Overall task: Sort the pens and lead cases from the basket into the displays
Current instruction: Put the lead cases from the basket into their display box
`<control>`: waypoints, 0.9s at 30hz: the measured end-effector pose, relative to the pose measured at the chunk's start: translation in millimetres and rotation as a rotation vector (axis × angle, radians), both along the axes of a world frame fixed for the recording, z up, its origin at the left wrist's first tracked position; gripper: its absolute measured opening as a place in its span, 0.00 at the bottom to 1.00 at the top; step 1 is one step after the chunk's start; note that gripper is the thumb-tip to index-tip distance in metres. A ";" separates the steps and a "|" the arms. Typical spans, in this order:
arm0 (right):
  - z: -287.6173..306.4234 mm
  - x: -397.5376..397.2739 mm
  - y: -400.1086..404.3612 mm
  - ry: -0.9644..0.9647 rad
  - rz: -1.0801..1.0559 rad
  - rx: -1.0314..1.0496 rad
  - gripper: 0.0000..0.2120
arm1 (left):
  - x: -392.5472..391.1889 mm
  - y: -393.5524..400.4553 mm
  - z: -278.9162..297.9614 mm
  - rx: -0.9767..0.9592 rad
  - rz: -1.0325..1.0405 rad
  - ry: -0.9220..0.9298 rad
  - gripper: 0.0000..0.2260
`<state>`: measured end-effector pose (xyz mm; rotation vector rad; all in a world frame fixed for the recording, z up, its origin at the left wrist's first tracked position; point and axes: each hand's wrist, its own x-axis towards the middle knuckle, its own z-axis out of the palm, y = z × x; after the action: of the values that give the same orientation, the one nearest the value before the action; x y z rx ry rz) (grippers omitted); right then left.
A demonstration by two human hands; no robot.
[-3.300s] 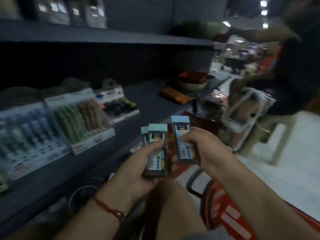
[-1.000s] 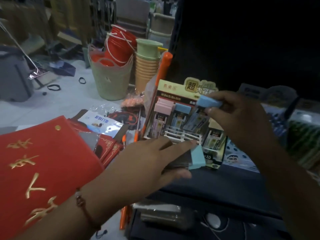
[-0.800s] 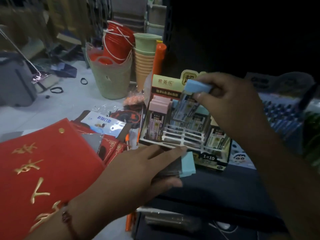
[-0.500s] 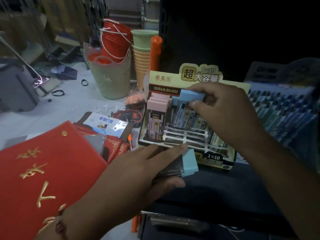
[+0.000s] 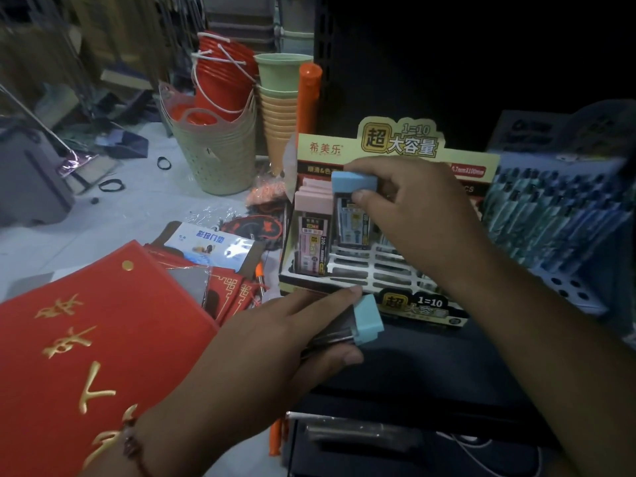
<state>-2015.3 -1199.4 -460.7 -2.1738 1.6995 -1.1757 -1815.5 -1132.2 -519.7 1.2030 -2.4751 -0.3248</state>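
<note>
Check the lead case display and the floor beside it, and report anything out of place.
In the cardboard lead case display, nothing stands out: pink-capped cases stand upright. On the pale floor lie loose black rubber bands and scattered red packets.

Blue-capped lead case (image 5: 351, 204) pinched at cap in my right hand (image 5: 413, 208), upright, btm in lead display box (image 5: 375, 270) slot just beside pink-capped cases (image 5: 311, 232). More blue-capped cases (image 5: 358, 321) lie flat in my left hand (image 5: 275, 342), front of box.
</note>
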 end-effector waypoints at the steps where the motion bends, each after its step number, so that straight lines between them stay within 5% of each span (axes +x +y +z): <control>1: -0.3 -1.3 -0.3 0.007 -0.006 0.006 0.16 | -0.4 -0.4 -0.1 -0.002 0.007 0.001 0.26; 17: -13.8 -0.5 -10.0 0.251 -0.147 -0.024 0.12 | -12.5 -5.8 3.4 -0.019 0.022 -0.018 0.28; 27: -6.2 1.7 5.2 0.383 -0.166 0.028 0.20 | -14.5 -7.9 8.7 0.069 0.026 0.013 0.28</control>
<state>-2013.7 -1194.2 -466.8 -2.3985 2.0636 -0.7947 -1830.0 -1140.1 -511.0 1.2554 -2.4527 -0.4124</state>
